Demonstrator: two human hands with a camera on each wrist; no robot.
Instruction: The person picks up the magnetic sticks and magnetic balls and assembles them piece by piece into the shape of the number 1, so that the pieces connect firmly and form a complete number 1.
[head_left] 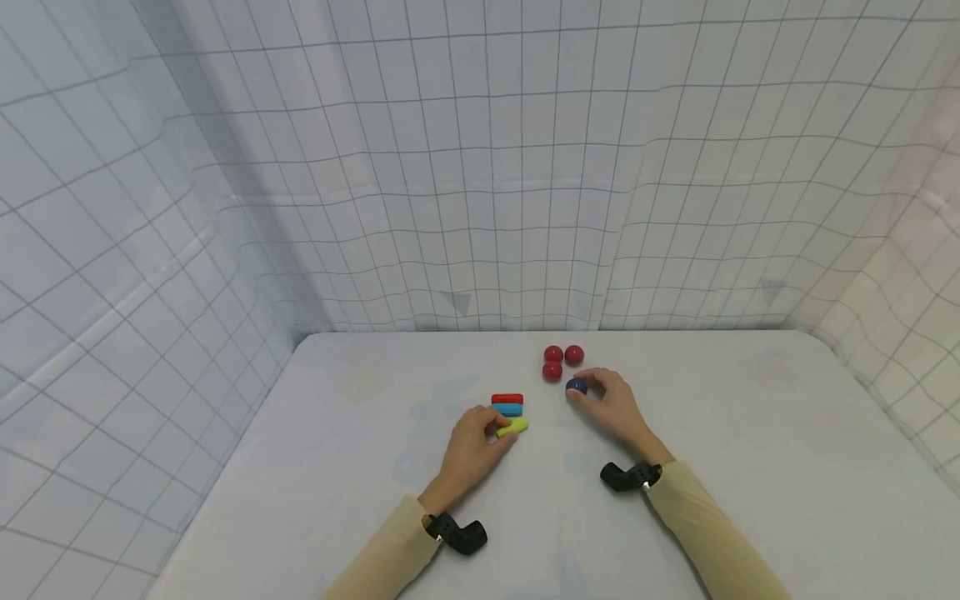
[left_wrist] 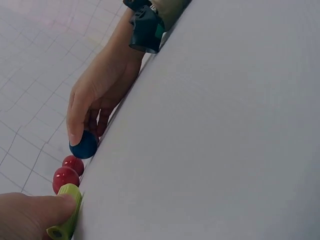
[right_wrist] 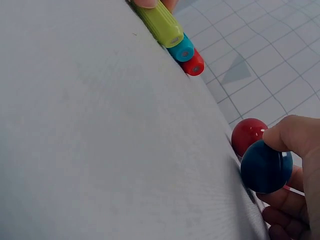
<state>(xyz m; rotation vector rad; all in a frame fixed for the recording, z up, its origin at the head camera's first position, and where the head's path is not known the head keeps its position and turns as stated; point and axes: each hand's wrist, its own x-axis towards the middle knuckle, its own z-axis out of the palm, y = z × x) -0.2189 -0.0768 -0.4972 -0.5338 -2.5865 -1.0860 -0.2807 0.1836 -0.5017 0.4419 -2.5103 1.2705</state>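
Note:
My left hand (head_left: 470, 443) pinches a yellow-green ribbed cylinder (head_left: 513, 427) between thumb and fingers, at a slant. Just beyond it lie a blue cylinder (head_left: 507, 410) and a red cylinder (head_left: 507, 399), side by side on the white table. A dark blue ball (head_left: 577, 386) is held by my right hand (head_left: 613, 408), with the thumb on its near side. In the right wrist view the blue ball (right_wrist: 266, 167) overlaps a red ball (right_wrist: 249, 136). Farther back, three red balls (head_left: 552, 371) sit in a tight cluster.
The white table (head_left: 360, 492) reaches back to a hanging white curtain (head_left: 480, 183) with a dark grid, which also encloses both sides. Each wrist carries a black strapped camera (head_left: 467, 537) over a tan sleeve (head_left: 390, 550).

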